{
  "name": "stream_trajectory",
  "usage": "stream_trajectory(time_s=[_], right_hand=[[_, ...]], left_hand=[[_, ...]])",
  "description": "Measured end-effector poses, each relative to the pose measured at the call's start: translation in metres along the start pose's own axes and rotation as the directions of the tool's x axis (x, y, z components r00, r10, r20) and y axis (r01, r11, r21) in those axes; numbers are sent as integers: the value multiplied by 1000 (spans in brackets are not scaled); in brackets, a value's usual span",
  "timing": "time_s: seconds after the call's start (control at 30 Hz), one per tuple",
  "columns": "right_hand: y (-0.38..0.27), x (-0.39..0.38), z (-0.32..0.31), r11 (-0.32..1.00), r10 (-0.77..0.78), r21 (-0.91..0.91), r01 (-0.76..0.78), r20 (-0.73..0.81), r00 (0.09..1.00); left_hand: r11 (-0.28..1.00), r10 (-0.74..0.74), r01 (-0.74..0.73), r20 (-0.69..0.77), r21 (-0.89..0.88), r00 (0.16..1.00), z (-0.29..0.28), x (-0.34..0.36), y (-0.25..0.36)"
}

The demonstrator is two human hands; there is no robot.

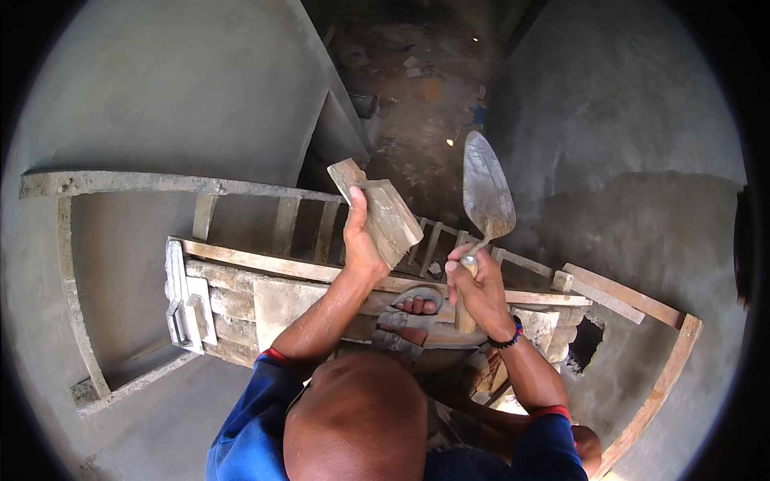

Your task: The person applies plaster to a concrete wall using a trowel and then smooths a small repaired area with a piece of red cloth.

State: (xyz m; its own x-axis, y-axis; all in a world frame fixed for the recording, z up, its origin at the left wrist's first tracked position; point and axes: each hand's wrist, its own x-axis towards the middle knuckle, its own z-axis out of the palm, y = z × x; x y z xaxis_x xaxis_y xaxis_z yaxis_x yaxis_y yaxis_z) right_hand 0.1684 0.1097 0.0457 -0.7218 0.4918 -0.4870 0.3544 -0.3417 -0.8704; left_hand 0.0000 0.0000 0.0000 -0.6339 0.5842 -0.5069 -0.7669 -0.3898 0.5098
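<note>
Trowel [488, 186] and right hand [479, 293] go together: the fingers wrap around its wooden handle, and its wide gray metal blade points up and away from the person. The left hand [363, 244] grips a flat wooden block [389, 220], with the thumb on top. The block is held up to the left of the trowel, and the two are apart. Both tools are in the air over the boards [281, 309], which have a long, thin strip of wood [257, 258] along the far side. At the left end of the boards sits a pale, flat tool [192, 313] with a handle. A foot in a sandal [415, 303] shows between the arms. A wooden frame [128, 183] like a ladder stands at the left. Smooth gray walls [184, 88] rise on both sides. Far below, the dark floor [409, 120] has little scraps on it.
</note>
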Motion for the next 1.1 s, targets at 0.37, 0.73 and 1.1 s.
stream_trajectory(time_s=[0.37,0.73,1.1], right_hand=[[-21,-21,12,966,187,-236,-103,366,912],[-39,-9,0,910,229,153,-385,589,775],[-40,-4,-33,796,-320,-501,339,127,939]], left_hand=[[971,206,-215,92,101,974,9,12,6],[990,89,-109,220,85,972,10,12,7],[980,-170,196,372,-34,913,0,8,15]])
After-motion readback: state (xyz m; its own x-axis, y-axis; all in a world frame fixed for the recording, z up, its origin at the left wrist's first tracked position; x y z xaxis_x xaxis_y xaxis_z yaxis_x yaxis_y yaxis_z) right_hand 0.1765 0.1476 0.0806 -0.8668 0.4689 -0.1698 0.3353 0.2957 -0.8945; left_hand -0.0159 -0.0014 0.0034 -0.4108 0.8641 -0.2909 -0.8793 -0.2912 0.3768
